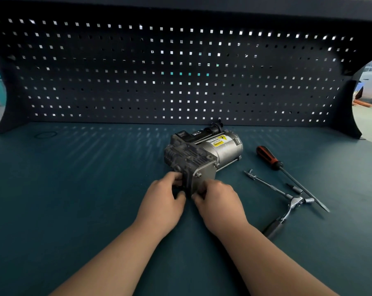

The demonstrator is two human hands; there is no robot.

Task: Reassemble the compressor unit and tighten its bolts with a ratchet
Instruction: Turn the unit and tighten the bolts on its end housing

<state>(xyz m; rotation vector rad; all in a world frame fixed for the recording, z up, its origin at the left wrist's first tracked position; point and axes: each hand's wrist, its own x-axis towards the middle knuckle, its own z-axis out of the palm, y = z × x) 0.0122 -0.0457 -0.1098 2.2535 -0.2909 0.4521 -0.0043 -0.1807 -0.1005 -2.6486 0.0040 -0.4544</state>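
Left hand point(165, 195) grips compressor unit point(204, 154) near end | right hand point(218, 199) pinches its plate edge | ratchet point(285, 215) lies rightward

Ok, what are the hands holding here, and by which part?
Both hands grip the compressor unit at its near end: left hand on the dark housing, right hand on the grey end plate's lower edge.

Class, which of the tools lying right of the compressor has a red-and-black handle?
The screwdriver, lying farthest back; the ratchet has a dark grey grip and the thin bar is bare metal.
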